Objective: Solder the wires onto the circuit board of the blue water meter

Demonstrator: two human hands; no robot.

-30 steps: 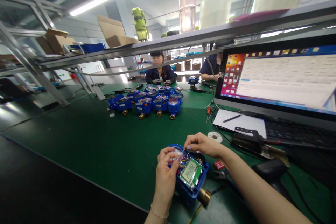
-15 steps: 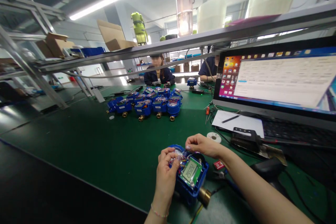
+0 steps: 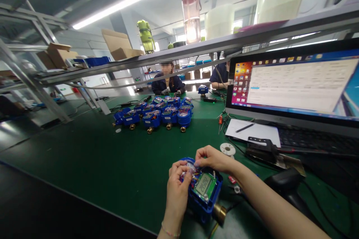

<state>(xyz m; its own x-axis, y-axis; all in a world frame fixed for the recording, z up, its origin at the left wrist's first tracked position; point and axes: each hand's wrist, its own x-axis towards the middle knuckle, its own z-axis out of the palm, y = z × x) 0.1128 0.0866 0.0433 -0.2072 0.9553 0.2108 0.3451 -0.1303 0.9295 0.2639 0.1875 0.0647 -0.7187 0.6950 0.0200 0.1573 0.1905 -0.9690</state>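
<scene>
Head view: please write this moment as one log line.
left hand: at wires; right hand: at wires; blue device: open, display showing digits; similar devices: grouped beyond

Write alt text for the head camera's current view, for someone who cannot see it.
A person's left hand and right hand are close together over the wires inside an open blue device with a digital display, on a green tabletop. Similar blue devices stand clustered farther back; to the right are a monitor and a sheet of paper with a pen.
</scene>
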